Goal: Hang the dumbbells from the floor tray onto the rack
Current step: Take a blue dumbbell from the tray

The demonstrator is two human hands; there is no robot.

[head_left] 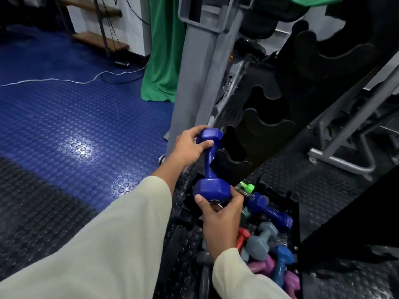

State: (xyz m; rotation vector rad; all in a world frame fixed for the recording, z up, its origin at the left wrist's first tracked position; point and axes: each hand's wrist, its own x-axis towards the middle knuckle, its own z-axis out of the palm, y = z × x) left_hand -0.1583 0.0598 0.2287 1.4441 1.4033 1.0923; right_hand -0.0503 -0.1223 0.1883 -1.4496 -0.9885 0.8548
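On the black rack [267,134] every cradle we see stands bare. Below it, the floor tray [296,214] holds many dumbbells. Our left hand [187,147] and right hand [220,214] grip the blue dumbbell [210,167] at the lowest cradle, seemingly the first.

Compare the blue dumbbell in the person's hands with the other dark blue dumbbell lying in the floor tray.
The held blue dumbbell is gripped at both heads, left hand on the far head and right hand on the near one; the tray blue dumbbell lies untouched. The held one has its handle at the lowest rack cradle; the tray one rests among other coloured dumbbells. Both are dark blue with hexagonal heads.
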